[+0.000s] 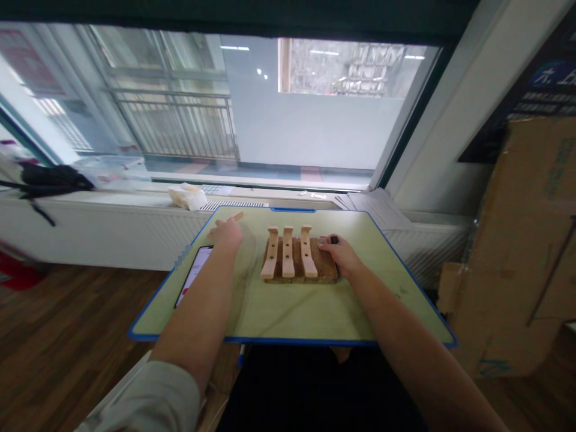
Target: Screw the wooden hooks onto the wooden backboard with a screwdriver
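A brown wooden board [324,263] lies on the small table, carrying three pale wooden hooks: a left hook [272,252], a middle hook [288,252] and a right hook [308,252]. Dark holes or screws dot each hook. My right hand [345,257] grips the board's right edge, and a small black item [333,240] shows at its fingers. Over the table's far left part, my left hand [227,233] is closed, with a short tan wooden piece [237,216] sticking out beyond it; the fingers are partly hidden.
A phone [194,276] lies on the table's left side, partly behind my left forearm. The table [297,318] has a blue rim. Behind it are a radiator, a window sill with a crumpled packet [188,197] and papers [380,207]. Large cardboard [513,252] stands at right.
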`<state>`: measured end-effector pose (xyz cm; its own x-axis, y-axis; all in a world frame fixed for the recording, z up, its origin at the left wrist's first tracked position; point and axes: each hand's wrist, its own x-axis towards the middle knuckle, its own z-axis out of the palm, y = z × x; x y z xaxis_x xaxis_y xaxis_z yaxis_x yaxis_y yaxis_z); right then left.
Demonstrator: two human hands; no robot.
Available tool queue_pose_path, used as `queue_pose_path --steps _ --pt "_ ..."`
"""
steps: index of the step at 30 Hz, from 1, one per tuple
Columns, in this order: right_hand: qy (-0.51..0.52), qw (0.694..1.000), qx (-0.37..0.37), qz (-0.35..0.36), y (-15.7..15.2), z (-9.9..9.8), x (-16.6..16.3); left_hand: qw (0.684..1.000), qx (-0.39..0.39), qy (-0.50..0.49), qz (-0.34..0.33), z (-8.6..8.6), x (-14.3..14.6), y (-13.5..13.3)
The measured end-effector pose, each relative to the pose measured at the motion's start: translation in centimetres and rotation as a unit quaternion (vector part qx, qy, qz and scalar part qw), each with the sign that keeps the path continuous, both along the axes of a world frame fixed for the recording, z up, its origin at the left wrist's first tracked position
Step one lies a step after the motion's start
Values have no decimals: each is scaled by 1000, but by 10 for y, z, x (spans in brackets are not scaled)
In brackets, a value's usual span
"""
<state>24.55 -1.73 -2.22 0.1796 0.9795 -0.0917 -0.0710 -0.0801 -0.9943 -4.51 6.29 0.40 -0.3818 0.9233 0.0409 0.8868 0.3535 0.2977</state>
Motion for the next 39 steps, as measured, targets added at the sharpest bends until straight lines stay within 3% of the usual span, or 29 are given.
queue_pose_path --steps 7,13,15,18,20,22,24,26,29,32,36,39 --pt "-15 1000 0 -11 2 -1 -3 996 37 -26 -80 5 -5 -7" --pt "-91 996 15 -19 4 0 2 982 158 -56 -91 34 2 -8" --pt "-135 988 43 -60 6 0 4 954 213 -172 -124 45 13 -12" --pt "-179 971 102 -117 7 3 7 876 204 -373 -228 56 38 -28" --pt "-187 964 127 -137 5 8 9 827 189 -426 -315 60 53 -41" --pt "-143 971 125 -142 0 15 11 804 167 -421 -385 62 65 -55" --pt "-43 988 94 -112 -8 25 13 802 146 -411 -407 65 72 -68" --pt "29 998 54 -21 -16 35 15 811 117 -394 -416 68 77 -77" --pt "65 986 38 148 -28 46 15 810 92 -388 -430 71 83 -85" --pt "63 964 36 256 -36 50 12 807 73 -396 -432 69 89 -86" --pt "10 960 -7 281 -44 56 9 799 55 -406 -440 63 96 -86" --pt "-35 953 -46 296 -49 62 10 817 77 -400 -409 63 101 -90"
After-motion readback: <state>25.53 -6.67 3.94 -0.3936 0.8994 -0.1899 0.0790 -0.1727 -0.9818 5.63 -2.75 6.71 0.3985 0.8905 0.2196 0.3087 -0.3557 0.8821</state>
